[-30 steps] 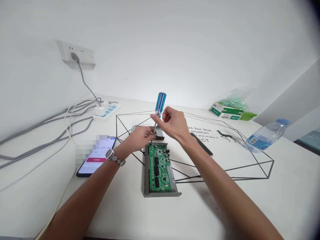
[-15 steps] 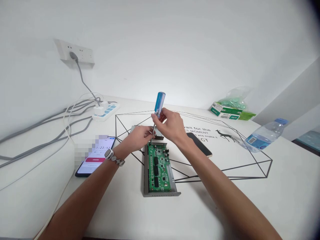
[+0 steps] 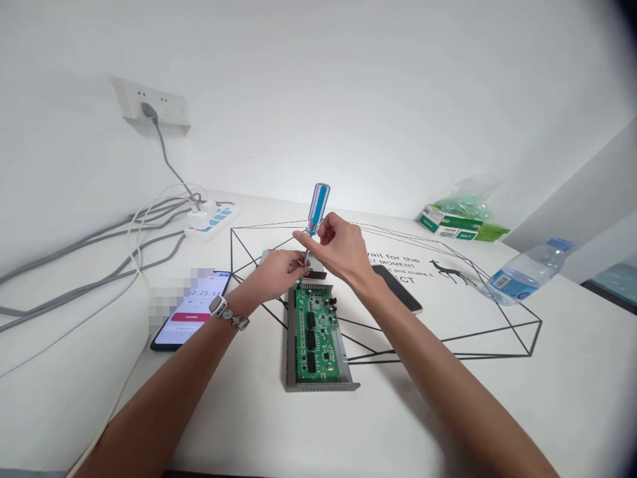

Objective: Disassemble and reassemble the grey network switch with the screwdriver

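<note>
My right hand (image 3: 338, 251) pinches the blue-striped screwdriver (image 3: 317, 209) low on its handle, thumb and fingertips closed around it and the shaft pointing down, tilted slightly from vertical. My left hand (image 3: 273, 275) sits at the shaft's lower end, fingers curled together beside it, though I can't tell what they're clamped on. The tip is mostly hidden there, just above the far edge of the gray metal chassis (image 3: 289, 345), which lies on the counter (image 3: 497, 411) with its green circuit board (image 3: 316, 338) exposed. I can't confirm that the tip is seated. To do this well, I'd keep the shaft in line with whatever it's engaging, press lightly, and turn with the fingertips alone. My left hand should stay steady so that a slip doesn't reach the board.
</note>
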`<state>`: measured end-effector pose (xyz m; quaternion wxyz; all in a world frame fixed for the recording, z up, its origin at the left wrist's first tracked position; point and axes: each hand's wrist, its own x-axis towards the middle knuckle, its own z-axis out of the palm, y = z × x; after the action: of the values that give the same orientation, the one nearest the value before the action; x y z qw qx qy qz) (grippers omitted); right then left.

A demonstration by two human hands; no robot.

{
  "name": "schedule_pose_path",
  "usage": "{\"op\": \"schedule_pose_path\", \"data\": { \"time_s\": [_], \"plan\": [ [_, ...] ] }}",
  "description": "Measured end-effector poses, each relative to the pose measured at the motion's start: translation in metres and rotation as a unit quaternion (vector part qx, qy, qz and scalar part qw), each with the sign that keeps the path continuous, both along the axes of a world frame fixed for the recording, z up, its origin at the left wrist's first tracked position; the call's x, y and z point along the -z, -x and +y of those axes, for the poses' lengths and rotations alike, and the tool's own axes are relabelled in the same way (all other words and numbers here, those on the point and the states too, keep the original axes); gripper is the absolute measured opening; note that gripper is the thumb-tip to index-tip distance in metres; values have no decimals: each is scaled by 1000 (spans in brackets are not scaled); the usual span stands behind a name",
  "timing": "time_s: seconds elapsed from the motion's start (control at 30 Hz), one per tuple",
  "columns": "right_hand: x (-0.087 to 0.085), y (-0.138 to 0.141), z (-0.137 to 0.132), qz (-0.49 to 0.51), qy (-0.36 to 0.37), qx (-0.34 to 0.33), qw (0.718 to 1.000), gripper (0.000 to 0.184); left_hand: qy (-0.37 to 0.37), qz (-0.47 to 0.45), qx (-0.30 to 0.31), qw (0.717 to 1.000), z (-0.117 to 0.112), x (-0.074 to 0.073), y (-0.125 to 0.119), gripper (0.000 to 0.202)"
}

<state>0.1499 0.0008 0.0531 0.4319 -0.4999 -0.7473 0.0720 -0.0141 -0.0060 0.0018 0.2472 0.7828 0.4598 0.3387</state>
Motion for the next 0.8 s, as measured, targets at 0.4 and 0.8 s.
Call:
{"op": "schedule_pose_path", "data": {
  "time_s": [0.4,0.8],
  "plan": [
    [1,1,4,11,20,-64,998,26,-7,-3,-3,1000,1,2,0,15],
    [3,-6,11,121,97,-136,978,33,13,-8,-2,1000,1,3,-1,13]
  ]
}}
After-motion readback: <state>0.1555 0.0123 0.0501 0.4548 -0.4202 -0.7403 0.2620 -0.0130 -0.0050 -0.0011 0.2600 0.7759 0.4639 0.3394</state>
